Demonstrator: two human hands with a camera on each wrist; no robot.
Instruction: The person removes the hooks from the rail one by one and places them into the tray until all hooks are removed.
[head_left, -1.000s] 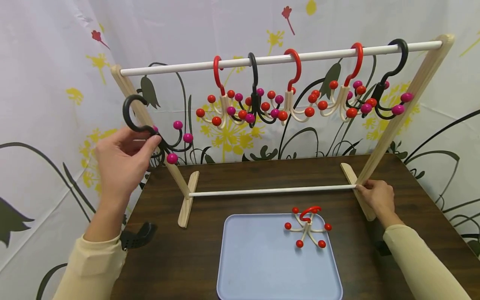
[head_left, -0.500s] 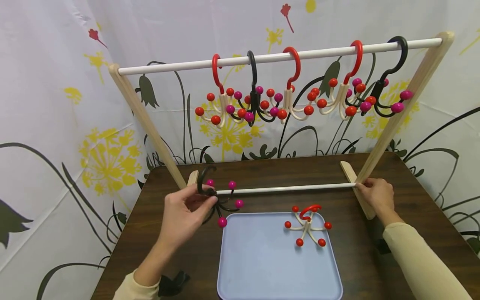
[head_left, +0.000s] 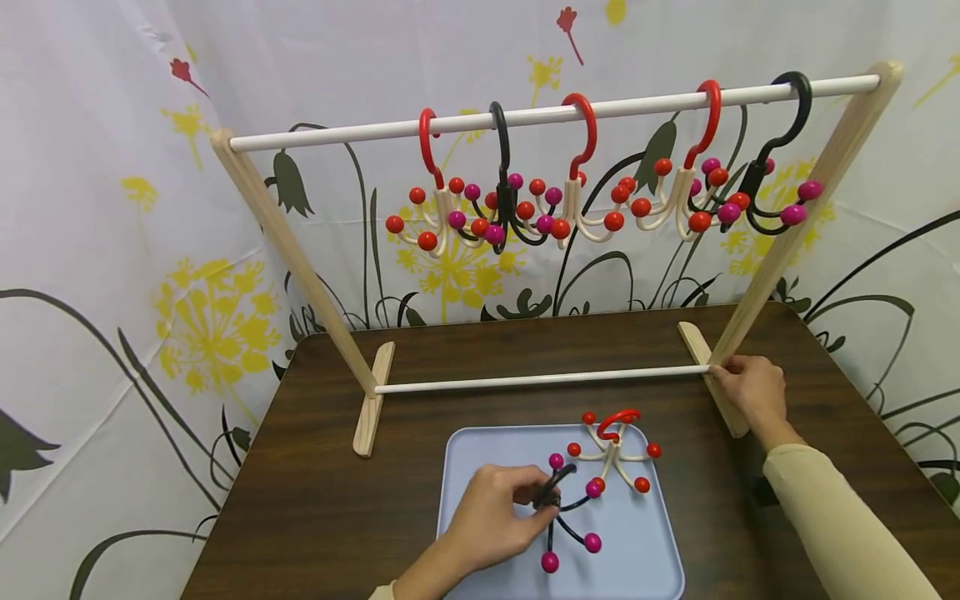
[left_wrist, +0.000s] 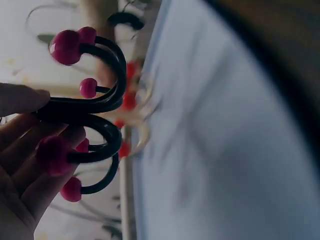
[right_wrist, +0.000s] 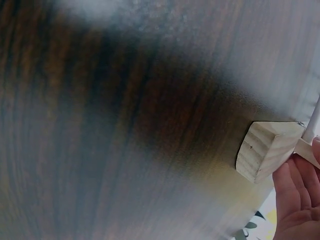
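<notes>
My left hand [head_left: 498, 512] pinches a black multi-arm hook hanger with magenta ball tips [head_left: 573, 525] by its neck, over the pale blue tray [head_left: 480, 446]. In the left wrist view the hanger's curved arms [left_wrist: 117, 75] point at the tray, with a gap between them. A cream hanger with a red hook and red balls [head_left: 613, 454] lies at the tray's back right. My right hand [head_left: 750, 392] grips the foot of the wooden rack's right upright [head_left: 780, 258]. In the right wrist view the fingers lie beside the end of the wooden foot [right_wrist: 265, 150].
Several hangers, red-hooked and black, hang along the rack's white top bar [head_left: 337, 134]. A lower white bar [head_left: 540, 380] joins the feet behind the tray. The rack's left foot [head_left: 372, 400] stands on the dark wooden table [head_left: 315, 500]. A patterned cloth [head_left: 210, 317] hangs behind.
My left hand has carried the black hanger from beside the rack's left upright, down and to the right, to above the tray. The right hand has kept its hold on the rack.
</notes>
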